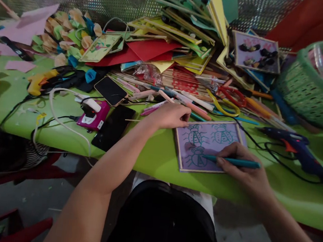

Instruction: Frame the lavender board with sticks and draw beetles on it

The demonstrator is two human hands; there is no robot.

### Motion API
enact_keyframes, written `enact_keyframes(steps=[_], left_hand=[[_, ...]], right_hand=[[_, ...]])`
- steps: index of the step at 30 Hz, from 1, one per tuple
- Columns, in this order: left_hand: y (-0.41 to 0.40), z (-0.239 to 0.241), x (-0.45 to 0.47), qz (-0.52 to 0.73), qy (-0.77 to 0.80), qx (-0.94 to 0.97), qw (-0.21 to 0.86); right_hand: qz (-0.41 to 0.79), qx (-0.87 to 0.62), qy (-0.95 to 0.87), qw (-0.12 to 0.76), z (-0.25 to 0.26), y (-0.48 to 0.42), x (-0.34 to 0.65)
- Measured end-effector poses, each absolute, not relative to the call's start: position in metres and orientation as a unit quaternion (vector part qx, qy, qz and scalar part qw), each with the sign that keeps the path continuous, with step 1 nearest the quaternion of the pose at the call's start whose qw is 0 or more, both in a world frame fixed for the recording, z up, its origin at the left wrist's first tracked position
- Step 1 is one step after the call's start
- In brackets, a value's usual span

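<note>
A purple card (212,143) with a thin pale stick border lies on the green table near its front edge. Three beetle-like bugs are drawn on it in teal lines. My right hand (239,165) grips a teal marker pen (240,162), its tip on or just over the lower-left bug. Part of the card's lower right is hidden by this hand. At the card's top-left corner rests my left hand (173,116), with fingers curled in against the border.
Behind the card lie loose pens, yellow-handled scissors (223,106) and a pile of framed cards (170,33). A blue glue gun (297,145) with its cord and a green basket (312,83) are on the right. Phones (114,125) and a purple power adapter (94,117) sit left.
</note>
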State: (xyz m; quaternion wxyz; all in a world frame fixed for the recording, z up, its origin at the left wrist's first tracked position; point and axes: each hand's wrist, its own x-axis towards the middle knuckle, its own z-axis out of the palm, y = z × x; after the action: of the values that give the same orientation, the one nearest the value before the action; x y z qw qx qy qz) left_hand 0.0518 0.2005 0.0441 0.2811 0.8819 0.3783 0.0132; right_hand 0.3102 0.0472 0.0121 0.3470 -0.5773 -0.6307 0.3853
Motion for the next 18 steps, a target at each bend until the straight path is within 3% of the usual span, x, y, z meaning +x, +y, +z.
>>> enact_keyframes(steps=[18], left_hand=[[0.2005, 0.0436, 0.0517, 0.019, 0.376, 0.882, 0.282]], right_hand=[[0.388, -0.587, -0.628, 0.330, 0.0095, 0.0440, 0.3136]])
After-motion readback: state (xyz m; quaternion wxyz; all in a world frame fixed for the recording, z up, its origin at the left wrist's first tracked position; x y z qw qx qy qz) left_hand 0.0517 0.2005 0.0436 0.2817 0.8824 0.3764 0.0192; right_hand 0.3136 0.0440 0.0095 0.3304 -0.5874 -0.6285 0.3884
